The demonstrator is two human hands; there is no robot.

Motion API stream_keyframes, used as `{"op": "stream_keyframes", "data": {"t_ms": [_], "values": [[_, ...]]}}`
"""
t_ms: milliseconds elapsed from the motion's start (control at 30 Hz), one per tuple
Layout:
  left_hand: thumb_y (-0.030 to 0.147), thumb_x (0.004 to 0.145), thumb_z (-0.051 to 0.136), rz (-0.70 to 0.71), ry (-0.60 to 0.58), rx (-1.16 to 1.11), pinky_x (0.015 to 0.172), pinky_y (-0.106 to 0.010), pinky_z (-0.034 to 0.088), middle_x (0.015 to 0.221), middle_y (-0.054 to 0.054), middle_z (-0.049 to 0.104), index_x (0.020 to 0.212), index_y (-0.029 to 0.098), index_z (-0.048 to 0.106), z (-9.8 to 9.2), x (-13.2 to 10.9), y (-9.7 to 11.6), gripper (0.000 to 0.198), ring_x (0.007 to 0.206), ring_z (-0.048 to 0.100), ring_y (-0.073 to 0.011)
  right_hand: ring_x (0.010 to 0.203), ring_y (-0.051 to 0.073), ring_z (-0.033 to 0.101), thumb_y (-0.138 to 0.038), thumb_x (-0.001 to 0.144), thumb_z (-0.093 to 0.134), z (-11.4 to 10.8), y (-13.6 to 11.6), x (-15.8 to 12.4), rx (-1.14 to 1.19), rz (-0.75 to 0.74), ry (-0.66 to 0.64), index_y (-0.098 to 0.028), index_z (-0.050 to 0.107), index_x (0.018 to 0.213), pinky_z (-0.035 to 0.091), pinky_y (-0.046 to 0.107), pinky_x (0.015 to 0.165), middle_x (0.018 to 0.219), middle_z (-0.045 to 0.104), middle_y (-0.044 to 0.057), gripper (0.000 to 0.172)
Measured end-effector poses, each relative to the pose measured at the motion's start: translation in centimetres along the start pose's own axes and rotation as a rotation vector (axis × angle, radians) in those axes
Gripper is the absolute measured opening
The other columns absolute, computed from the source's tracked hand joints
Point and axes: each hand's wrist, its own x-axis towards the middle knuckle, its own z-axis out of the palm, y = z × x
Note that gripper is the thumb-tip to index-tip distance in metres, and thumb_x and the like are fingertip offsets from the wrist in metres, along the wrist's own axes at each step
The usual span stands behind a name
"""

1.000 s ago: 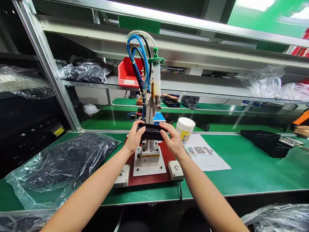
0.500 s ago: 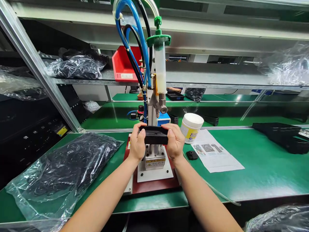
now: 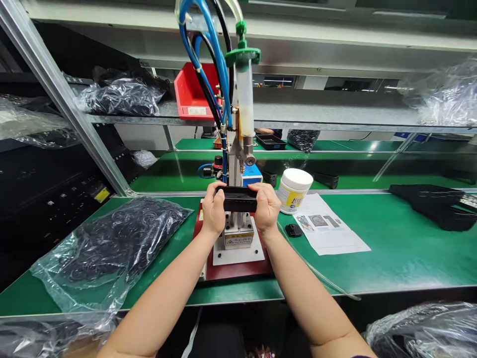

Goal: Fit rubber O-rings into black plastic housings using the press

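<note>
Hands: left hand and right hand close together, clamped on opposite ends of a black plastic part.
Part: held level in front of the glue dispenser, above its white base plate.
Worktop: green worktop carries the dispenser.
Right side: white tub, printed sheet, small black piece.
Left side: clear bag of black rings.
</note>
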Motion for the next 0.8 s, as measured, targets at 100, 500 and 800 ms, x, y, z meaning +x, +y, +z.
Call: {"op": "stream_keyframes", "data": {"t_ms": [100, 500, 800], "values": [[0.041, 0.091, 0.035, -0.042, -0.045, -0.019, 0.077, -0.030, 0.043, 0.094, -0.004, 0.057, 0.100, 0.021, 0.055, -0.5, 0.0, 0.0, 0.030, 0.084, 0.052, -0.0192, 0.096, 0.022, 0.062, -0.037, 0.094, 0.038, -0.2, -0.2, -0.2, -0.046, 0.025, -0.027, -0.021, 0.070, 0.091, 0.049, 0.040, 0.090, 0.095, 0.068, 0.008, 0.036], [0.069, 0.083, 0.050, -0.145, -0.399, -0.246, 0.101, -0.039, 0.041, 0.129, -0.012, 0.056, 0.128, 0.018, 0.046, -3.2, -0.1, -2.4, 0.068, 0.122, 0.051, -0.0268, 0.081, 0.021, 0.067, -0.058, 0.081, 0.059, -4.1, 1.3, -0.5, 0.093, 0.382, -0.378, -0.022, 0.061, 0.120, 0.058, 0.036, 0.071, 0.096, 0.071, 0.006, 0.053], [0.070, 0.078, 0.055, -0.116, -0.338, -0.189, 0.099, -0.041, 0.043, 0.119, -0.014, 0.063, 0.121, 0.016, 0.051, -3.0, -0.3, -1.7, 0.069, 0.113, 0.057, -0.0275, 0.100, 0.024, 0.066, -0.057, 0.077, 0.063, -3.8, 1.0, 0.1, 0.201, 0.419, -0.402, -0.017, 0.060, 0.116, 0.055, 0.039, 0.087, 0.109, 0.069, 0.010, 0.056]]}}
